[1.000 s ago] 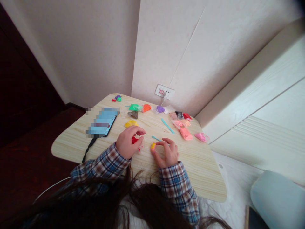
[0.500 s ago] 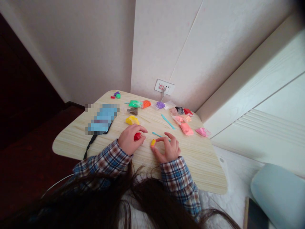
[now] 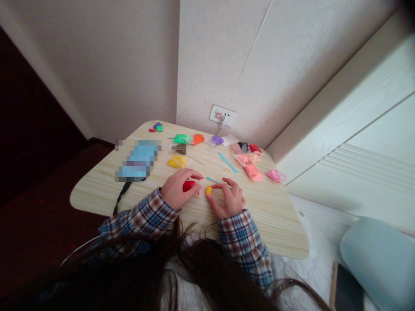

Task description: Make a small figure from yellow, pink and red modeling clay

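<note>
My left hand (image 3: 178, 188) is closed around a packet of red modelling clay (image 3: 189, 186), whose end shows between thumb and fingers. Pinched between the thumb and index finger of my right hand (image 3: 228, 198) is a small yellow clay piece (image 3: 209, 190) with tiny dark or red marks at its top. The two hands are apart, close above the table. Just beyond the right fingers lies a thin blue modelling tool (image 3: 213, 179), partly hidden by that hand. A yellow clay packet (image 3: 177, 162) rests past the left hand.
On the wooden table (image 3: 272, 224) lie a longer blue tool (image 3: 228, 162), a green packet (image 3: 182, 138), a purple packet (image 3: 217, 140) and several pink and red ones at right. A phone (image 3: 139, 160) with a black strap is at left. Small clay shapes (image 3: 158, 128) sit in the far-left corner.
More of the red packet shows from my left hand, its end now reaching past the thumb. My right hand still pinches the yellow piece, turned slightly. The view has shifted a little.
</note>
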A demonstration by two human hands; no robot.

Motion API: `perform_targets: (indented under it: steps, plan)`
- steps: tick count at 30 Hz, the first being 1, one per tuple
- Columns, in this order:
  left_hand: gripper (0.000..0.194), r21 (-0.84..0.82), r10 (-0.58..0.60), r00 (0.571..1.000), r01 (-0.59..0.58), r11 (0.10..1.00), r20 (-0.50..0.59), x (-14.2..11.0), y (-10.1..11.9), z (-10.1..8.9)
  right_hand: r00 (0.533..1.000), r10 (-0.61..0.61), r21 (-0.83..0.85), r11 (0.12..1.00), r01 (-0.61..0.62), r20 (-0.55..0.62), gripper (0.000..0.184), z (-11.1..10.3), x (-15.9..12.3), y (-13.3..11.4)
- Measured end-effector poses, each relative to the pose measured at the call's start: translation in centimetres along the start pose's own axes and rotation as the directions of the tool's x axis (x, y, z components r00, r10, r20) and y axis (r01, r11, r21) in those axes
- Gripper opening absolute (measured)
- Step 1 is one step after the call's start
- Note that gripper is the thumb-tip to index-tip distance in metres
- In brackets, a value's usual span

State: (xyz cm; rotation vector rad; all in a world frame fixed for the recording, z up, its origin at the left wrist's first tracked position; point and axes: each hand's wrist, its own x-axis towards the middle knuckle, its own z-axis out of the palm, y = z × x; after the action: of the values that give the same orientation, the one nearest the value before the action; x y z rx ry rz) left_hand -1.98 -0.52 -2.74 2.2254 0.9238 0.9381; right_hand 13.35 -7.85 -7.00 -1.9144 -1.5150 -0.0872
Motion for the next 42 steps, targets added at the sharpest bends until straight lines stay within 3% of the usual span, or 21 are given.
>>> perform_targets:
  steps: [3,7,11,15,21,31,34,36,38,42]
  plan:
    - [0.016,-0.015,-0.028,0.993,0.027,1.000,-0.113,0.0,-0.1,-0.3,1.000,-0.018,0.004,1.000,0.018,0.014,0.026,0.1,0.0,0.1]
    - [0.016,0.023,-0.082,0.939,0.095,0.995,-0.333,0.0,-0.6,-1.1,0.999,-0.013,0.006,1.000,0.012,0.042,0.033,0.0,0.0,0.2]
    - [0.027,0.144,-0.049,0.917,0.114,0.983,-0.397,0.1,-1.3,-1.6,0.999,-0.016,0.018,1.000,0.016,0.028,0.032,0.0,0.1,0.1]
    - [0.042,0.248,0.000,0.954,0.078,0.966,-0.300,0.2,-2.0,-1.1,1.000,-0.017,0.025,1.000,0.017,0.015,0.029,0.0,0.0,0.1]
    - [0.050,0.336,-0.130,0.988,0.152,0.929,-0.086,0.0,-3.0,-0.5,1.000,-0.019,0.032,0.999,0.019,0.017,0.026,-0.1,0.1,0.1]
    - [0.046,0.465,-0.215,0.965,0.260,0.846,-0.147,0.0,-2.1,-0.6,1.000,-0.020,0.059,0.998,0.020,0.006,0.024,-0.1,0.2,-0.1]
    - [0.047,0.471,-0.227,0.963,0.268,0.841,-0.144,-0.1,-2.2,-0.6,0.998,-0.058,0.155,0.986,0.062,-0.030,0.023,-0.5,0.5,0.0]
    - [0.047,0.470,-0.235,0.962,0.273,0.839,-0.141,-0.1,-2.4,-0.6,0.988,-0.125,0.308,0.940,0.147,-0.091,0.021,-1.2,0.9,-0.1]
    - [0.048,0.467,-0.244,0.960,0.280,0.839,-0.137,-0.1,-2.5,-0.6,0.973,-0.183,0.512,0.828,0.230,-0.141,0.018,-2.3,1.2,-0.6]
    - [0.040,0.475,-0.277,0.952,0.307,0.825,-0.133,-0.1,-2.4,-0.6,0.965,-0.219,0.863,0.449,0.231,-0.145,0.012,-6.0,1.3,-2.9]
